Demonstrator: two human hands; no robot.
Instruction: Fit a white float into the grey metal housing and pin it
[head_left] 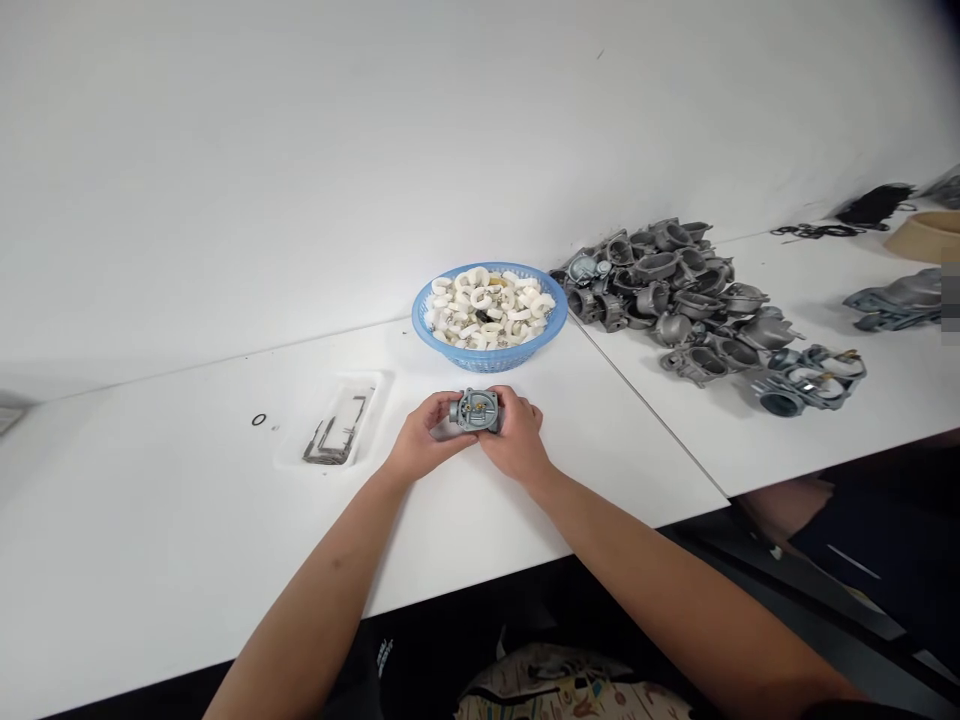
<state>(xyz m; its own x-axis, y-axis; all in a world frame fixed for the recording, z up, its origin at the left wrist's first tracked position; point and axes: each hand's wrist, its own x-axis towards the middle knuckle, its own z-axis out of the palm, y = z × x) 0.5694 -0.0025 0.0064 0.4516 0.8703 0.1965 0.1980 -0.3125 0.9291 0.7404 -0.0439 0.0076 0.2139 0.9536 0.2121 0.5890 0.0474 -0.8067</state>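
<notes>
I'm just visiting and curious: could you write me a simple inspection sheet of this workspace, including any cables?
Surface: white tabletop.
Job's things: metal carburetor body, brass-coloured fittings showing.
Clutter: blue basket filled with white floats; grey metal castings piled to its right; shallow tray with thin metal pins; black ring left of the tray.
Grippers: bare left hand and right hand, both holding the carburetor body.
Cables: black tangle far right, possibly cords; cannot tell.
Surroundings: white wall behind.
</notes>
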